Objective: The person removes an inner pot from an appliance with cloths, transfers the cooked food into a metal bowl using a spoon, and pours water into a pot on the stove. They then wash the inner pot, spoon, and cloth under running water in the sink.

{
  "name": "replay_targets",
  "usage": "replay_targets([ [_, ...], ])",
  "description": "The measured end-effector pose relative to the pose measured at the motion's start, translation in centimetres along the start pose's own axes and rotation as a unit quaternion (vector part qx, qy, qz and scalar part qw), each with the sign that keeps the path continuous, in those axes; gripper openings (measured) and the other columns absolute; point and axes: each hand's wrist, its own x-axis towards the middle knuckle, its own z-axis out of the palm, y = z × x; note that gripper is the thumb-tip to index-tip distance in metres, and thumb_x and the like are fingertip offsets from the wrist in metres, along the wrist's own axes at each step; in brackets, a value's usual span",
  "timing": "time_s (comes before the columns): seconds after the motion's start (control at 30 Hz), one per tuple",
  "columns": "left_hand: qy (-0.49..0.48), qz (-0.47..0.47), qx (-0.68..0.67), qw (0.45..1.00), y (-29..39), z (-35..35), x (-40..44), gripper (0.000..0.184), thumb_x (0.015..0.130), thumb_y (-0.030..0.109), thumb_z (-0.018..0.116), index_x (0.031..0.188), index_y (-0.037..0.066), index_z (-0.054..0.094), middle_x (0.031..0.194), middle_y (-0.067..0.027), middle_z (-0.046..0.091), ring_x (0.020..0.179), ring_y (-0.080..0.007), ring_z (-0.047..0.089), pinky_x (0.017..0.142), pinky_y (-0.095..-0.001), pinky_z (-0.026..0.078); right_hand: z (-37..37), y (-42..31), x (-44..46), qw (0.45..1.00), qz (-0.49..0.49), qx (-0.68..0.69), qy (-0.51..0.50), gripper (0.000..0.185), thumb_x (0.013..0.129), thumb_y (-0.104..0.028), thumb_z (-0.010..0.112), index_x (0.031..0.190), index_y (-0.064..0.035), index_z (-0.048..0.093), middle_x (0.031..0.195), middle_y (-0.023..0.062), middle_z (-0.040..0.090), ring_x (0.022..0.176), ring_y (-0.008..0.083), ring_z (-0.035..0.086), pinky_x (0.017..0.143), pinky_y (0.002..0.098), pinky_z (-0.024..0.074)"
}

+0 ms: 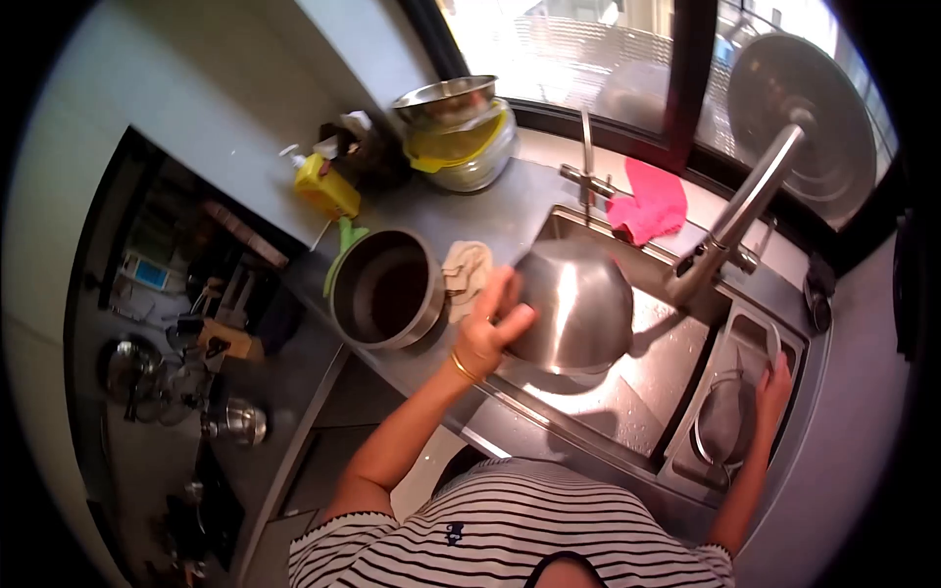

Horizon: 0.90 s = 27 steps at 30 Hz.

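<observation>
Over the large sink basin (676, 343) is a shiny metal bowl (573, 309), tilted with its rounded outside toward me. My left hand (487, 328) is at the bowl's left edge, gripping it, with the thumb and a finger showing and the other fingertips hard to see. On the right, my right hand (772, 387) reaches into the narrow side basin (671, 470), its fingers closed around a pale, curved piece (773, 341) whose kind I cannot make out. Beside that hand lies a round mesh strainer (722, 421) with a metal rim.
A deep metal pot (387, 289) with dark contents and a beige cloth (468, 274) stand left of the sink. Behind are stacked bowls (461, 147) and a yellow pump bottle (326, 186). The faucet (730, 220), pink cloth (649, 201) and large round lid (799, 127) line the window side.
</observation>
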Motion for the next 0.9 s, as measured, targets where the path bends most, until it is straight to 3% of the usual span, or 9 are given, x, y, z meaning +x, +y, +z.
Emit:
replay_targets([
  [0.03, -0.043, -0.018, -0.008, 0.999, 1.3, -0.5, -0.7, 0.038, 0.072, 0.006, 0.068, 0.104, 0.023, 0.061, 0.128, -0.0228, 0.043, 0.104, -0.0382, 0.053, 0.086, -0.0365, 0.047, -0.6, -0.5, -0.9, 0.997, -0.033, -0.005, 0.070, 0.032, 0.082, -0.006, 0.053, 0.113, 0.0013, 0.051, 0.087, 0.0223, 0.058, 0.078, 0.0392, 0.056, 0.067, 0.0416, 0.0433],
  [0.1, -0.034, 0.034, -0.047, 0.998, 2.5, -1.3, -0.8, 0.038, 0.068, 0.002, 0.067, 0.099, 0.025, 0.063, 0.131, -0.0208, 0.038, 0.108, -0.0372, 0.050, 0.081, -0.0355, 0.050, -2.1, -3.9, -2.3, 0.978, 0.107, 0.152, 0.095, 0.030, 0.085, -0.012, 0.055, 0.111, 0.0025, 0.052, 0.083, 0.0195, 0.058, 0.072, 0.0295, 0.058, 0.064, 0.0373, 0.0436],
  [0.2, -0.058, 0.128, 0.021, 0.990, 3.2, -1.3, -1.9, 0.047, 0.064, 0.000, 0.065, 0.103, 0.026, 0.060, 0.133, -0.0212, 0.034, 0.111, -0.0390, 0.046, 0.075, -0.0319, 0.053, -4.6, -13.7, -3.1, 0.949, 0.232, 0.214, 0.023, 0.032, 0.085, -0.016, 0.058, 0.110, 0.0026, 0.053, 0.080, 0.0125, 0.059, 0.067, 0.0211, 0.056, 0.061, 0.0342, 0.0439],
  [0.27, -0.078, 0.101, -0.016, 0.992, 3.2, -3.0, -1.7, 0.055, 0.062, -0.004, 0.064, 0.107, 0.027, 0.057, 0.132, -0.0217, 0.034, 0.111, -0.0396, 0.046, 0.077, -0.0338, 0.052, 1.1, -15.1, -5.3, 0.916, 0.146, 0.374, 0.010, 0.029, 0.082, -0.015, 0.062, 0.104, 0.0013, 0.055, 0.076, 0.0058, 0.057, 0.061, 0.0147, 0.051, 0.055, 0.0310, 0.0430],
  [0.33, -0.006, 0.046, 0.002, 0.999, 2.8, -4.0, -2.0, 0.061, 0.059, -0.004, 0.065, 0.111, 0.026, 0.054, 0.133, -0.0225, 0.033, 0.111, -0.0399, 0.046, 0.080, -0.0373, 0.051, 2.9, -21.0, -6.4, 0.823, 0.304, 0.462, -0.131, 0.022, 0.080, -0.013, 0.063, 0.097, -0.0014, 0.054, 0.073, 0.0011, 0.056, 0.055, 0.0106, 0.048, 0.048, 0.0253, 0.0399],
  [0.53, 0.232, -0.259, -0.175, 0.921, -0.9, -14.4, -2.9, 0.070, 0.065, -0.014, 0.046, 0.130, 0.006, 0.032, 0.132, -0.0185, 0.034, 0.118, -0.0342, 0.040, 0.102, -0.0359, 0.030, 1.7, -42.9, -5.8, 0.570, 0.326, 0.676, -0.335, 0.020, 0.078, -0.011, 0.065, 0.089, -0.0011, 0.052, 0.062, -0.0002, 0.050, 0.046, 0.0061, 0.043, 0.041, 0.0193, 0.0330],
  [0.67, 0.312, -0.522, -0.369, 0.703, -4.9, -26.0, -6.0, 0.062, 0.069, -0.007, 0.043, 0.128, 0.011, 0.032, 0.110, -0.0134, 0.049, 0.087, -0.0254, 0.059, 0.071, -0.0376, 0.057, 3.3, -52.3, -5.7, 0.631, 0.219, 0.685, -0.289, 0.018, 0.082, -0.019, 0.063, 0.086, -0.0048, 0.052, 0.055, -0.0012, 0.045, 0.043, 0.0071, 0.040, 0.042, 0.0207, 0.0337],
  [0.73, 0.344, -0.517, -0.391, 0.679, -9.7, -29.4, -10.3, 0.058, 0.071, -0.005, 0.042, 0.126, 0.010, 0.033, 0.106, -0.0143, 0.051, 0.084, -0.0265, 0.059, 0.067, -0.0454, 0.058, 3.4, -55.8, -5.0, 0.638, 0.239, 0.699, -0.217, 0.017, 0.080, -0.016, 0.066, 0.079, -0.0059, 0.052, 0.058, -0.0014, 0.048, 0.045, 0.0065, 0.041, 0.042, 0.0205, 0.0326],
  [0.9, 0.331, -0.622, -0.368, 0.607, -19.2, -33.4, -18.5, 0.054, 0.069, -0.004, 0.044, 0.120, 0.011, 0.040, 0.101, -0.0124, 0.054, 0.082, -0.0265, 0.060, 0.067, -0.0434, 0.057, 5.1, -60.4, -4.9, 0.646, 0.309, 0.681, -0.153, 0.019, 0.076, -0.012, 0.070, 0.078, -0.0054, 0.053, 0.059, -0.0002, 0.049, 0.045, 0.0081, 0.043, 0.040, 0.0213, 0.0341],
])
